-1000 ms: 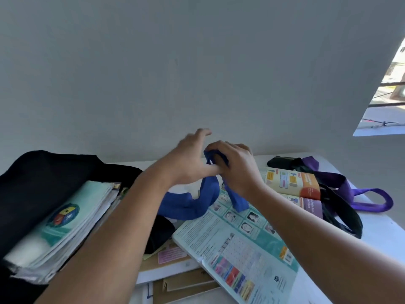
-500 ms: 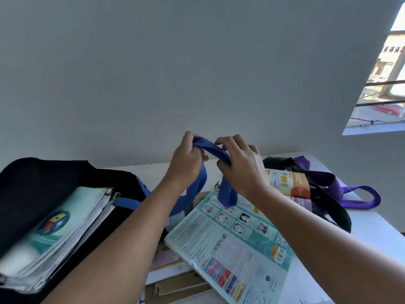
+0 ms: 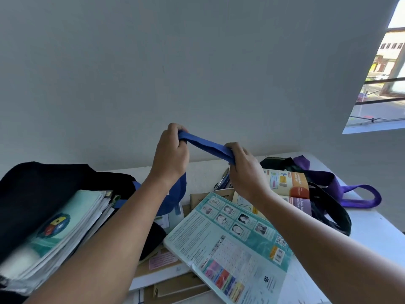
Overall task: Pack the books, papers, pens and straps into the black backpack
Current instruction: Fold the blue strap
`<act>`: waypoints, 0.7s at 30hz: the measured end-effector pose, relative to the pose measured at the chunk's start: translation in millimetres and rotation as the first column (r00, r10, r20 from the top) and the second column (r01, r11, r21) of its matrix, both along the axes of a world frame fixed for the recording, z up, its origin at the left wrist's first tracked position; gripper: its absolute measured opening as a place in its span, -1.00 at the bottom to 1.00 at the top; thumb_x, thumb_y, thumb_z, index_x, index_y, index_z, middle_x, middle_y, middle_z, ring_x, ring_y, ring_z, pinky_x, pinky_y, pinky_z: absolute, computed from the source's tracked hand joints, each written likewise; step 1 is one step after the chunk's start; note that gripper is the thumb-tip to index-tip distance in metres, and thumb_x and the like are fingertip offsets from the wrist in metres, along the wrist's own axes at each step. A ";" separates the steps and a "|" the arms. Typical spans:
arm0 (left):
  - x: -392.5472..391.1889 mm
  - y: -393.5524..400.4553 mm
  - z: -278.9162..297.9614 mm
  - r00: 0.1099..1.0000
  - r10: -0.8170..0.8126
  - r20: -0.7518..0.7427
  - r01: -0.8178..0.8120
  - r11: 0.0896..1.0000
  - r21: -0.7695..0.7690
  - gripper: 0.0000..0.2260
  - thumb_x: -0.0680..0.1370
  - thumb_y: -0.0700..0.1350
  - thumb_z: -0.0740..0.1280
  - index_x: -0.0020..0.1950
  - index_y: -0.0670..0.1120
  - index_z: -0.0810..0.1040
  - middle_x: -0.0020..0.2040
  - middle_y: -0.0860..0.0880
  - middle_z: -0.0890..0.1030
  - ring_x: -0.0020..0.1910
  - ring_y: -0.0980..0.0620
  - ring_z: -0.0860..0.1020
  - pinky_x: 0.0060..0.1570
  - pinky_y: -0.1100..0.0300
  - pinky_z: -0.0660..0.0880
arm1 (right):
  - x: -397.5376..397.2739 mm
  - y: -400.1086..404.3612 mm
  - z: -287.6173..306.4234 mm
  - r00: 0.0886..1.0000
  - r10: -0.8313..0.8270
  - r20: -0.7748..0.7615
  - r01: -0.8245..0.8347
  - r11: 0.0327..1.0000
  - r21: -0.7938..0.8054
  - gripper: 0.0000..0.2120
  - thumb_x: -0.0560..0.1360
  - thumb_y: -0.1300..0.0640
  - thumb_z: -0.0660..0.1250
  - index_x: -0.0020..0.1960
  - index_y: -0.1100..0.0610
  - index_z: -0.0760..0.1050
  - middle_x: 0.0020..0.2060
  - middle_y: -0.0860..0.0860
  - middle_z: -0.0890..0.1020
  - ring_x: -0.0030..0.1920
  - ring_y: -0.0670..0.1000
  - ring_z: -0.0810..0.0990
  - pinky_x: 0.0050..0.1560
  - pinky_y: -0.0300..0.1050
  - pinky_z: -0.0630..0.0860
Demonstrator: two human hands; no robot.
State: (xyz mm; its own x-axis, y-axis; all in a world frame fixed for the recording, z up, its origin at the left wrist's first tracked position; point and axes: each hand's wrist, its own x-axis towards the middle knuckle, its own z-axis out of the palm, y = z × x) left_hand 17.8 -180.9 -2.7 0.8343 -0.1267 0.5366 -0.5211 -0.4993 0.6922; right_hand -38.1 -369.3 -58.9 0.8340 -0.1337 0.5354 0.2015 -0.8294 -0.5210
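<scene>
I have the blue strap (image 3: 206,144) raised above the worktop (image 3: 372,229), left hand (image 3: 172,155) and right hand (image 3: 245,170) each with fingers curled tight around one end — pulled taut between them, I judge, to straighten it for folding small. The black backpack (image 3: 43,183) lies open at my left, books (image 3: 65,227) already inside — so the strap's destination is near.
</scene>
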 end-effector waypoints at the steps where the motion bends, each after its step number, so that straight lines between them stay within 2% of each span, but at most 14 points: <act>1: 0.4 -0.7 -0.8 1.000 0.007 0.007 -0.007 1.000 0.004 -0.77 0.63 -0.33 0.12 0.16 -0.11 0.48 0.06 -0.10 0.54 -0.06 0.01 0.48 -0.18 0.37 0.36 | 0.5 0.4 0.0 1.000 -0.003 0.004 0.003 0.999 0.034 -0.65 0.61 0.33 0.16 0.33 0.07 0.42 0.05 0.01 0.57 -0.14 0.11 0.55 -0.15 0.07 0.53; 3: 0.1 -2.3 -1.8 0.999 0.026 0.022 -0.027 1.000 0.003 -0.76 0.62 -0.34 0.13 0.19 -0.12 0.47 0.10 -0.11 0.53 -0.01 0.01 0.49 -0.16 0.43 0.37 | 4.0 2.6 -1.1 0.993 0.020 -0.113 -0.019 1.000 0.004 -0.70 0.64 0.29 0.14 0.31 0.06 0.42 0.03 0.04 0.57 -0.15 0.10 0.55 -0.12 0.10 0.56; 5: -0.4 -5.0 -2.8 0.999 0.033 0.031 -0.034 0.999 0.021 -0.75 0.61 -0.35 0.12 0.20 -0.13 0.47 0.12 -0.11 0.51 0.02 0.00 0.48 -0.14 0.44 0.37 | 4.9 6.5 -5.5 0.948 0.083 -0.306 -0.096 0.995 -0.029 -0.64 0.63 0.22 0.17 0.39 0.02 0.38 0.07 0.06 0.56 -0.03 0.11 0.56 0.05 0.16 0.58; 7: -2.1 -8.4 -3.1 0.999 0.025 0.044 -0.027 0.999 0.047 -0.75 0.61 -0.35 0.13 0.20 -0.13 0.47 0.12 -0.13 0.50 0.00 0.00 0.47 -0.14 0.44 0.37 | 1.4 7.5 -8.4 0.860 0.155 -0.487 -0.206 0.977 -0.053 -0.39 0.59 0.05 0.30 0.59 -0.07 0.19 0.28 0.06 0.50 0.29 0.14 0.47 0.31 0.18 0.46; 9: -4.8 -11.3 -2.0 0.998 0.008 0.062 -0.013 0.996 0.090 -0.74 0.60 -0.35 0.13 0.19 -0.13 0.48 0.11 -0.13 0.50 -0.02 0.00 0.47 -0.13 0.43 0.37 | -4.5 8.7 -6.9 0.782 0.262 -0.566 -0.316 0.949 0.002 -0.08 0.49 -0.27 0.40 0.67 -0.19 -0.06 0.50 0.02 0.35 0.50 0.11 0.28 0.48 0.25 0.31; 10: -6.3 -12.5 -0.8 0.998 -0.003 0.066 -0.004 0.993 0.116 -0.74 0.60 -0.34 0.12 0.20 -0.12 0.48 0.11 -0.12 0.49 -0.02 -0.01 0.48 -0.12 0.40 0.37 | -6.6 8.6 -3.1 0.754 0.360 -0.549 -0.337 0.930 0.147 -0.03 0.45 -0.36 0.40 0.67 -0.23 -0.09 0.55 -0.02 0.30 0.54 0.08 0.24 0.51 0.26 0.27; 11: -8.0 -13.5 0.3 0.997 -0.017 0.069 0.007 0.989 0.145 -0.73 0.60 -0.33 0.12 0.21 -0.11 0.48 0.12 -0.12 0.49 -0.02 -0.03 0.49 -0.07 0.29 0.42 | -8.1 8.7 2.9 0.734 0.478 -0.482 -0.335 0.873 0.354 -0.06 0.44 -0.36 0.39 0.66 -0.26 -0.04 0.57 -0.05 0.29 0.56 0.05 0.23 0.53 0.24 0.24; 12: -9.6 -13.7 1.3 0.997 -0.036 0.072 0.023 0.984 0.179 -0.73 0.61 -0.31 0.12 0.22 -0.09 0.48 0.12 -0.11 0.49 -0.01 -0.05 0.51 -0.01 0.17 0.46 | -7.2 9.5 9.1 0.733 0.567 -0.375 -0.316 0.773 0.550 -0.16 0.46 -0.32 0.36 0.64 -0.27 0.08 0.56 -0.06 0.32 0.56 0.01 0.25 0.53 0.20 0.21; 14: -13.2 -14.7 2.7 0.992 -0.103 0.074 0.081 0.963 0.256 -0.76 0.66 -0.24 0.13 0.25 -0.06 0.48 0.13 -0.10 0.49 0.01 -0.05 0.53 0.04 0.04 0.50 | -4.2 13.0 22.8 0.786 0.590 -0.184 -0.268 0.594 0.759 -0.42 0.50 -0.23 0.28 0.52 -0.21 0.37 0.47 -0.08 0.48 0.50 -0.06 0.38 0.51 0.15 0.18; 16: -17.5 -16.2 3.8 0.983 -0.172 0.060 0.144 0.937 0.319 -0.75 0.66 -0.22 0.13 0.28 -0.03 0.48 0.14 -0.09 0.49 0.03 -0.05 0.53 0.07 0.02 0.52 | -0.5 15.1 31.3 0.831 0.550 -0.084 -0.253 0.508 0.823 -0.65 0.59 -0.17 0.29 0.31 -0.06 0.54 0.26 -0.10 0.65 0.33 -0.09 0.57 0.46 0.11 0.25; 18: -20.5 -17.3 4.7 0.977 -0.208 0.048 0.180 0.923 0.341 -0.66 0.63 -0.26 0.15 0.36 -0.04 0.47 0.22 -0.11 0.50 0.12 -0.07 0.54 0.13 0.03 0.51 | 1.0 16.2 33.4 0.827 0.560 -0.053 -0.260 0.464 0.847 -0.81 0.66 -0.05 0.32 0.17 0.05 0.54 0.03 -0.08 0.71 0.10 -0.06 0.67 0.41 0.10 0.35; 19: -21.2 -17.3 5.5 0.976 -0.212 0.049 0.183 0.922 0.340 -0.62 0.62 -0.28 0.15 0.41 -0.05 0.45 0.27 -0.12 0.50 0.18 -0.07 0.53 0.16 0.05 0.50 | 0.1 16.4 34.2 0.818 0.573 -0.047 -0.269 0.454 0.849 -0.84 0.66 0.00 0.34 0.13 0.09 0.52 -0.05 -0.06 0.71 0.01 -0.05 0.68 0.33 0.04 0.43; 21: -21.7 -16.6 7.4 0.974 -0.219 0.054 0.188 0.921 0.340 -0.58 0.61 -0.30 0.15 0.45 -0.05 0.45 0.31 -0.13 0.51 0.21 -0.06 0.53 0.18 0.06 0.49 | -3.8 16.4 36.4 0.807 0.590 -0.023 -0.277 0.414 0.867 -0.86 0.65 0.08 0.36 0.11 0.14 0.50 -0.16 -0.03 0.69 -0.16 -0.07 0.65 0.01 -0.18 0.55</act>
